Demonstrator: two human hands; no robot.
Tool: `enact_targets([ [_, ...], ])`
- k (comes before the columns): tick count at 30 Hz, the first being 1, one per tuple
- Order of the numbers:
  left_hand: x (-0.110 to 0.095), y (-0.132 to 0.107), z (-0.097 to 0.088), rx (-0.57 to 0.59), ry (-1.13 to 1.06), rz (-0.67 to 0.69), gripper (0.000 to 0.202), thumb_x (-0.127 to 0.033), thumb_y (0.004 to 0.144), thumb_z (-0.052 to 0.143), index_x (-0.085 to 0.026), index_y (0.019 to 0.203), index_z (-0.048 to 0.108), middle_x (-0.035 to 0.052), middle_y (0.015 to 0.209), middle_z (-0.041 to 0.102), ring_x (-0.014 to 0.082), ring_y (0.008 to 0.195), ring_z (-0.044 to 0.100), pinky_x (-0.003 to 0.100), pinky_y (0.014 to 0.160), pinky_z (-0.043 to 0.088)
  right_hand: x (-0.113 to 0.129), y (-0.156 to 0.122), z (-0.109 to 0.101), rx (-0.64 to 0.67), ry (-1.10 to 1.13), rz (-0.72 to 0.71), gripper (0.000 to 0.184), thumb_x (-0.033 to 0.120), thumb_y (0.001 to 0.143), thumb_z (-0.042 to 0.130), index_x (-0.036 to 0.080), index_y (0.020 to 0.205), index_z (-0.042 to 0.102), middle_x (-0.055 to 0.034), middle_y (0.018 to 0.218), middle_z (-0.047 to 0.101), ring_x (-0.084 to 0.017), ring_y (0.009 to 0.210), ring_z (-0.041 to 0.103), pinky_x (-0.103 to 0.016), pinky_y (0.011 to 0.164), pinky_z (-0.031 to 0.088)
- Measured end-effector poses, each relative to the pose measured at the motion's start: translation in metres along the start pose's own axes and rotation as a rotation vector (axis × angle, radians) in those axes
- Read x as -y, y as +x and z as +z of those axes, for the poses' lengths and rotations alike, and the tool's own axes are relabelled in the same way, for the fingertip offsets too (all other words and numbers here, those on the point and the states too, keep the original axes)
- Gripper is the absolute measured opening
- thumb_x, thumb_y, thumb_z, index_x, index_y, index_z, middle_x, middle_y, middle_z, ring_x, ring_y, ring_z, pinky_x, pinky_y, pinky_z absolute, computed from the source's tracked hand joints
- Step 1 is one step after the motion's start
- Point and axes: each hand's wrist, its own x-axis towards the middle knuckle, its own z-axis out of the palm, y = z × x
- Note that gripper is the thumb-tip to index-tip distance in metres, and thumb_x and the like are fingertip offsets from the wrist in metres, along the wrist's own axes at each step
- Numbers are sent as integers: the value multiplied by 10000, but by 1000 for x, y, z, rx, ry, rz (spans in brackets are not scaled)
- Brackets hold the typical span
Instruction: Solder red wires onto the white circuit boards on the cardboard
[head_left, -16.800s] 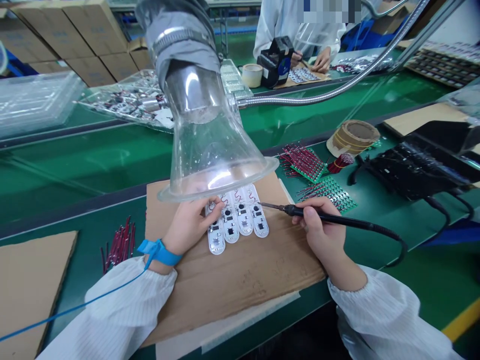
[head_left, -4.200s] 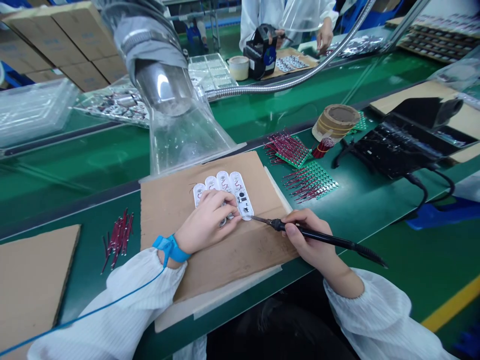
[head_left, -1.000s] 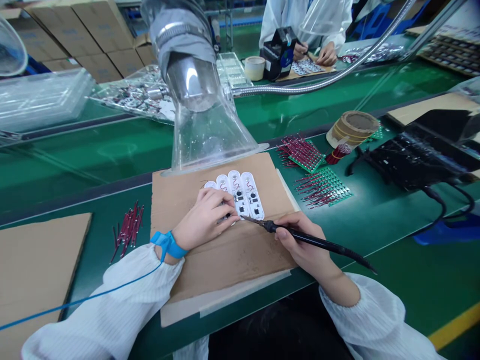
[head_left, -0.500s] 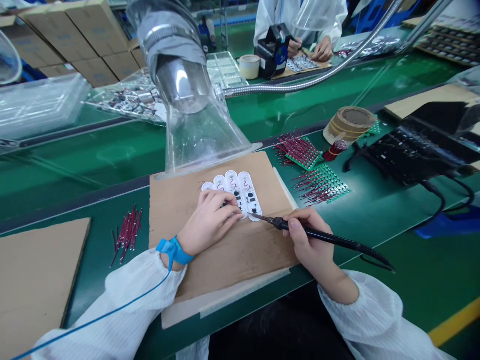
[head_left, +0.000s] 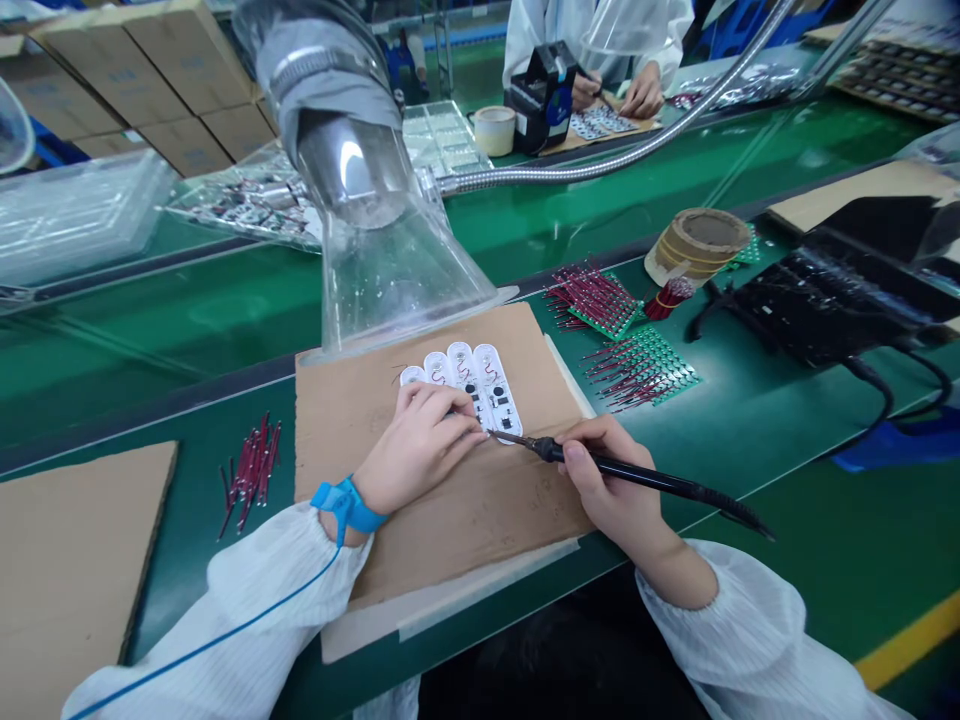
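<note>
Several white oblong circuit boards [head_left: 472, 385] lie side by side on a brown cardboard sheet [head_left: 442, 540], with thin red wires looped on them. My left hand [head_left: 420, 460] rests on their lower ends, fingers curled, and hides part of them. My right hand [head_left: 607, 480] grips a black soldering iron [head_left: 630, 465] like a pen. Its metal tip reaches the lower edge of the rightmost board, just beside my left fingertips. A blue strap [head_left: 349, 505] circles my left wrist, trailing a thin blue cord.
A clear plastic fume funnel [head_left: 397, 275] hangs over the cardboard. Green boards bristling with red-wired pins [head_left: 641, 370] lie to the right, near a black tray [head_left: 825, 300]. Loose red pins [head_left: 251, 470] lie left. A co-worker's hands [head_left: 615, 100] work across the bench.
The iron tip has moved slightly left, closer to the board and my left fingertips. The whole view has shifted a little as my head moved.
</note>
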Motion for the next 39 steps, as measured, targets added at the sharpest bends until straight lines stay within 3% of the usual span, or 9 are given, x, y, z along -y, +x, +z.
enact_targets([
  [7,4,-3,-5,-29,-23,-4,79,-209,1102,704,-213,1030,737,61,1094,749,229,1057,668,448,998,441,0,0,0,-31,18,1,294,503,1111,645,254,963,691,2,729,725,-173,582,684,-304,569,552],
  [18,3,-3,-5,-30,-26,7,74,-184,1096,701,-197,1032,737,65,1085,733,229,1047,663,446,1003,438,2,2,-1,39,-4,-7,282,492,1103,659,255,957,704,-2,743,744,-180,621,724,-290,577,568],
  [22,5,-4,-7,-36,-20,-4,73,-202,1111,682,-203,1050,723,67,1085,719,228,1049,659,448,993,445,1,1,-1,-7,21,-38,242,448,1112,652,254,975,698,-2,786,759,-164,616,715,-279,581,564],
  [25,5,-10,-13,-46,-14,-29,51,-206,1118,667,-209,1089,708,70,1109,706,232,1064,666,442,971,458,0,0,-1,-60,51,-45,210,411,1118,648,251,988,690,-3,816,764,-154,611,704,-270,584,562],
  [32,-3,-40,-27,-54,9,-160,71,-176,1099,677,-221,1116,728,77,1154,689,246,1078,652,442,973,469,-2,2,-2,-30,61,-63,144,344,1106,673,256,996,701,15,796,751,-141,609,697,-248,590,557],
  [39,-7,-36,-17,-63,26,-122,69,-197,1113,673,-202,1072,728,68,1115,700,229,1056,656,431,965,445,5,-3,4,-5,17,-53,144,379,1096,697,262,1014,719,-2,836,768,-173,659,743,-293,625,582],
])
